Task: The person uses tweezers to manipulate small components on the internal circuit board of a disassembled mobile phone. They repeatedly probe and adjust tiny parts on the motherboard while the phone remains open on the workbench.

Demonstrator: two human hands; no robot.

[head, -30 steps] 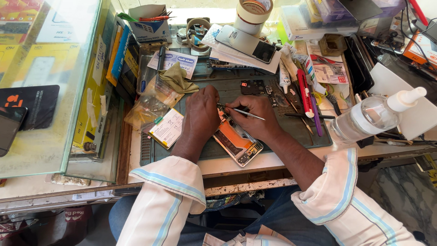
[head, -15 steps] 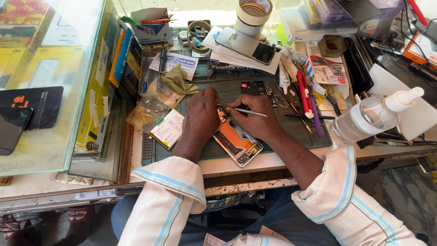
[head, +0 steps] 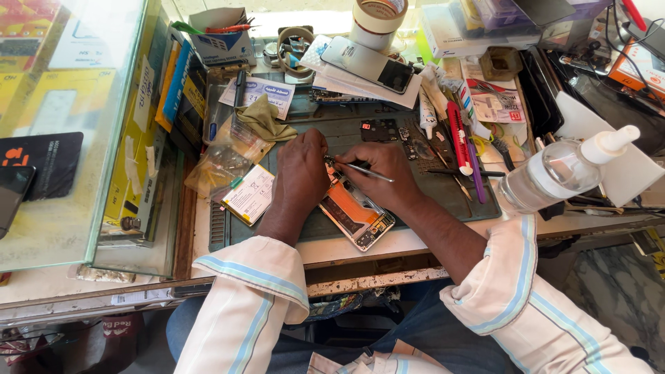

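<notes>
An opened phone (head: 357, 211), its back cover off and an orange inner part showing, lies tilted on the dark work mat (head: 443, 190) near the front edge of the counter (head: 415, 242). The left hand (head: 301, 173) rests fingers-down on the upper end of the phone, pressing it against the mat; its fingers are curled together on the frame. The right hand (head: 384, 170) is closed around a thin metal tool (head: 364, 168), either tweezers or a fine driver, held like a pen with its tip pointing left toward the top of the phone, just beside the left fingertips. The step in hand looks like fine work at the upper end of the phone's inside, picking at or loosening a small part there; the exact spot is hidden by the fingers. The next move, as far as one can judge, calls for a steady, light touch with the tool tip while the left hand keeps the phone from sliding. A small flat battery-like pack (head: 249, 195) lies just left of the left wrist, a clear squeeze bottle (head: 561, 173) stands near the right forearm, and a row of tools (head: 460, 142) lies on the mat's right side.
</notes>
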